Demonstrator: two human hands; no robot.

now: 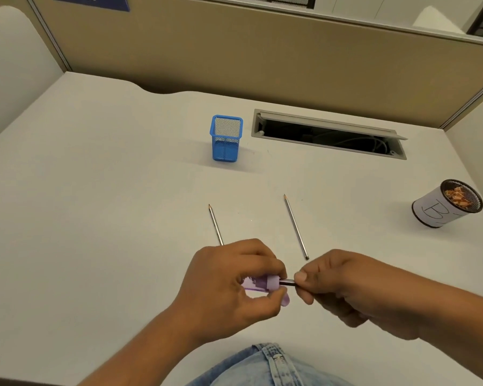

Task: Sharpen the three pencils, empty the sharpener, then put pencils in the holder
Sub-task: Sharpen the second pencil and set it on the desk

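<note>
Pencil (287, 281): gripped by right hand (343, 285), axis parallel to the surface's near edge, tip seated in sharpener (262, 285), itself gripped by left hand (229, 282).

The left hand (229, 280) grips a purple sharpener (262, 285) while the right hand (346, 285) holds a pencil (287, 282) in it.

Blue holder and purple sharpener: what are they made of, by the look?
Blue holder: likely painted metal mesh; fine see-through grid walls, solid rim. Purple sharpener in the left hand: looks like translucent plastic; shavings seem to show through the body, opaque paler cap where the pencil enters.
</note>
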